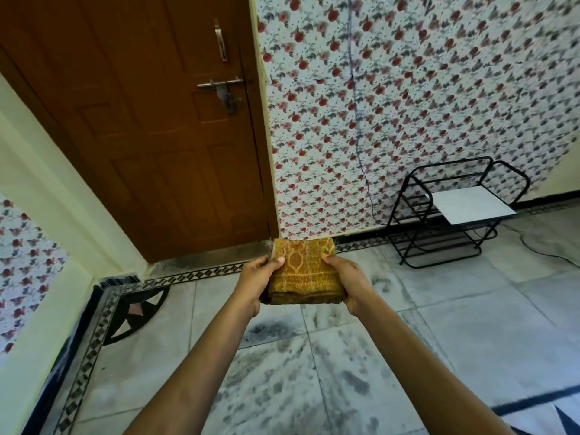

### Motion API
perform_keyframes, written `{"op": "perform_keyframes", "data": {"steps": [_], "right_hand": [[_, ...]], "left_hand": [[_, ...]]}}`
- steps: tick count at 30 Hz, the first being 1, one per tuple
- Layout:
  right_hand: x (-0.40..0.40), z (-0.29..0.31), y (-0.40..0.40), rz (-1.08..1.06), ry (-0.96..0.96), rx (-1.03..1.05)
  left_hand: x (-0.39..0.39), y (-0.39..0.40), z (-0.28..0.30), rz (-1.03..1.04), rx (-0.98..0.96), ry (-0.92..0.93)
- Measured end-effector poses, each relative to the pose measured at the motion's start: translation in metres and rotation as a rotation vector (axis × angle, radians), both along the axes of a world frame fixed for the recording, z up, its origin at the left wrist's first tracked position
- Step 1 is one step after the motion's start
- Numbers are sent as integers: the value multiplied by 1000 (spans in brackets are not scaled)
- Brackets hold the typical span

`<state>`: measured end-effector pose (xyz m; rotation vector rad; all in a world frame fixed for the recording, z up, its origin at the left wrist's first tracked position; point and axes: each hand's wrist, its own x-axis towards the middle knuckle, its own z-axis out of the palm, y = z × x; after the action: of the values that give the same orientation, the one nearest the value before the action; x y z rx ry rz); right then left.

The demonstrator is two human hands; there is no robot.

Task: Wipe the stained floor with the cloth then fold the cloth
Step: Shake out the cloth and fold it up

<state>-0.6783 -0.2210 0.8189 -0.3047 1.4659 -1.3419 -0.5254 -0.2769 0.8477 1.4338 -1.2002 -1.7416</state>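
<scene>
Folded yellow-orange patterned cloth (303, 271) held up at arm's length, in the air above the floor (361, 340), in front of the bottom right corner of the brown wooden door (150, 127). Several layers stacked into a thick rectangle, darker folds showing along the near edge.

Left hand (255, 279) gripping the cloth's left side, thumb curled over the top face, other fingers hidden beneath. Right hand (346, 279) gripping the cloth's right side the same way, thumb pressed on top, remaining fingers tucked under and out of sight. Both bare forearms stretched forward from the bottom of the view.

Below the cloth, pale marble tiles mottled with dark grey smudges and streaks. To the right of the door, floral wallpaper (423, 98) with red blossoms. Further right of the door, against that wall, a black metal rack (411, 211) standing on the floor, a white board (470, 205) lying across it. On the door, a metal latch (221, 86) near its right edge.
</scene>
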Motion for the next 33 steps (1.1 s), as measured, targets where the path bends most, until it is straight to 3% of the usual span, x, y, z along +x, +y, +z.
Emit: {"op": "perform_keyframes", "data": {"steps": [13,33], "right_hand": [[-193,-2,16,-130,-12,16],[-559,-9,-68,-364,18,86]], "left_hand": [[-203,-7,-13,-79,28,53],[-598,-123,-23,-280,139,62]]}}
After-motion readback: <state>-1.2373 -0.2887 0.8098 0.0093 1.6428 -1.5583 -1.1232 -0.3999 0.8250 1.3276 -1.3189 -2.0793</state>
